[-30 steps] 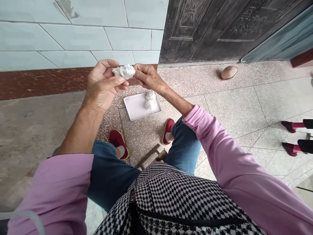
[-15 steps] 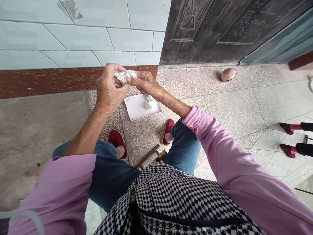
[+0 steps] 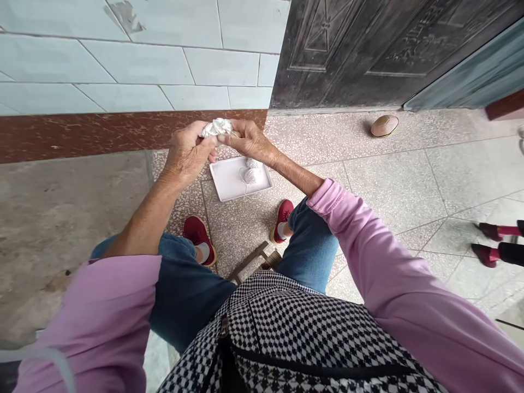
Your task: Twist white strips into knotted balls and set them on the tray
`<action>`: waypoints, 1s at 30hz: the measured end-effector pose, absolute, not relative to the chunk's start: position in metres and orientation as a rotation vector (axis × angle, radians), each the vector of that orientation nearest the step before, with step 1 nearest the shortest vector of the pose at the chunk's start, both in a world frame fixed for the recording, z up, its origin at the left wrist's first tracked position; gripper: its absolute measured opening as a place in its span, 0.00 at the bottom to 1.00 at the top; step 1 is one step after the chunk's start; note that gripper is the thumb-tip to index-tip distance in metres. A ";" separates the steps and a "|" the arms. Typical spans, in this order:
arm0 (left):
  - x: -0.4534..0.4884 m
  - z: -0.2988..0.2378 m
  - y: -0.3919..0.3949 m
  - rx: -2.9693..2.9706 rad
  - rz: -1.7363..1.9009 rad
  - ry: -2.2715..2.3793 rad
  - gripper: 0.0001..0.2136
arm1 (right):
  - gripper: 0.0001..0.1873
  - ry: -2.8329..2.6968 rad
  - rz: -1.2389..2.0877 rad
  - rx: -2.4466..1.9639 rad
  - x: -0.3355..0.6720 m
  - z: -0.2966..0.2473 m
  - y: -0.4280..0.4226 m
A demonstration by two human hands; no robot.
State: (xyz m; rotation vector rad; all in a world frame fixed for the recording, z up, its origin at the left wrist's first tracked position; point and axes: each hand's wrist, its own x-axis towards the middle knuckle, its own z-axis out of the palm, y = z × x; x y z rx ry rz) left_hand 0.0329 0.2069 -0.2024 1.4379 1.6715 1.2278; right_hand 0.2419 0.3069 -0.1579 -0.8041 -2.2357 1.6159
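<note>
My left hand (image 3: pixel 185 154) and right hand (image 3: pixel 252 143) pinch the white bundle (image 3: pixel 216 127), seemingly working it over, so the next move likely needs steady holding.

Wall (image 3: pixel 147 63): lt-blue tiled, w/ grey worn patch (image 3: pixel 127 16) up top. Red-brown skirting (image 3: pixel 82 135) along base. Dark carved door (image 3: pixel 352 60) to R of wall, bluish panel (image 3: pixel 470 68) past it. Floor (image 3: pixel 393 177): bare concrete (image 3: pixel 73 202) on L, speckled slabs (image 3: pixel 237 224) ctr & R. Light soft, approx even.
</note>
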 end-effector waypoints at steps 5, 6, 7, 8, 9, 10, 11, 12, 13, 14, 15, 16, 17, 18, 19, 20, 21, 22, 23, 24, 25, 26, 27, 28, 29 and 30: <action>0.021 -0.211 0.219 1.206 1.434 1.725 0.14 | 0.23 -2.488 1.250 -0.915 0.246 -0.163 0.294; 0.019 -0.214 0.220 1.183 1.441 1.719 0.15 | 0.22 -2.577 1.180 -0.914 0.246 -0.161 0.290; 0.017 -0.217 0.221 1.170 1.440 1.712 0.17 | 0.21 -2.660 1.117 -0.902 0.246 -0.159 0.287; 0.017 -0.220 0.221 1.165 1.429 1.701 0.18 | 0.21 -2.738 1.065 -0.878 0.246 -0.156 0.284; 0.017 -0.222 0.221 1.163 1.418 1.691 0.19 | 0.20 -2.813 1.022 -0.853 0.245 -0.152 0.281; 0.019 -0.224 0.220 1.164 1.407 1.686 0.20 | 0.19 -2.878 0.982 -0.836 0.245 -0.149 0.279; 0.021 -0.224 0.219 1.169 1.394 1.688 0.20 | 0.19 -2.932 0.945 -0.827 0.244 -0.146 0.277; 0.024 -0.223 0.217 1.180 1.374 1.692 0.19 | 0.20 -2.975 0.911 -0.824 0.244 -0.144 0.276; 0.027 -0.220 0.215 1.200 1.350 1.697 0.18 | 0.20 -3.008 0.880 -0.826 0.243 -0.143 0.276; 0.030 -0.216 0.212 1.229 1.324 1.699 0.16 | 0.21 -3.035 0.852 -0.826 0.244 -0.143 0.277; 0.033 -0.212 0.209 1.268 1.289 1.693 0.15 | 0.21 -3.060 0.823 -0.820 0.244 -0.144 0.278; 0.036 -0.206 0.206 1.313 1.243 1.680 0.15 | 0.22 -3.084 0.796 -0.809 0.245 -0.146 0.279; 0.039 -0.201 0.203 1.357 1.189 1.666 0.17 | 0.22 -3.105 0.772 -0.790 0.246 -0.149 0.281; 0.041 -0.196 0.201 1.398 1.124 1.660 0.17 | 0.23 -3.119 0.752 -0.764 0.248 -0.152 0.282; 0.042 -0.192 0.199 1.437 1.054 1.664 0.17 | 0.23 -3.127 0.740 -0.732 0.249 -0.156 0.284; 0.043 -0.190 0.198 1.471 0.987 1.681 0.14 | 0.23 -3.128 0.732 -0.705 0.250 -0.160 0.285; 0.042 -0.189 0.197 1.495 0.933 1.710 0.09 | 0.23 -3.124 0.727 -0.685 0.251 -0.163 0.285; 0.042 -0.189 0.198 1.507 0.898 1.743 0.05 | 0.22 -3.121 0.722 -0.673 0.252 -0.166 0.284; 0.040 -0.191 0.200 1.507 0.881 1.775 0.03 | 0.22 -3.123 0.715 -0.671 0.251 -0.167 0.282; 0.038 -0.193 0.201 1.499 0.879 1.807 0.05 | 0.21 -3.133 0.702 -0.681 0.251 -0.167 0.278; 0.036 -0.197 0.203 1.491 0.882 1.838 0.07 | 0.21 -3.149 0.686 -0.692 0.250 -0.166 0.274; 0.034 -0.200 0.205 1.494 0.882 1.871 0.09 | 0.20 -3.171 0.672 -0.696 0.249 -0.163 0.270; 0.033 -0.203 0.206 1.510 0.879 1.909 0.11 | 0.20 -3.190 0.665 -0.691 0.249 -0.159 0.266; 0.032 -0.205 0.206 1.537 0.868 1.944 0.13 | 0.20 -3.196 0.669 -0.679 0.248 -0.155 0.264; 0.032 -0.207 0.206 1.574 0.848 1.965 0.14 | 0.20 -3.181 0.685 -0.668 0.249 -0.150 0.264; 0.033 -0.207 0.205 1.611 0.824 1.967 0.15 | 0.20 -3.144 0.708 -0.667 0.250 -0.146 0.267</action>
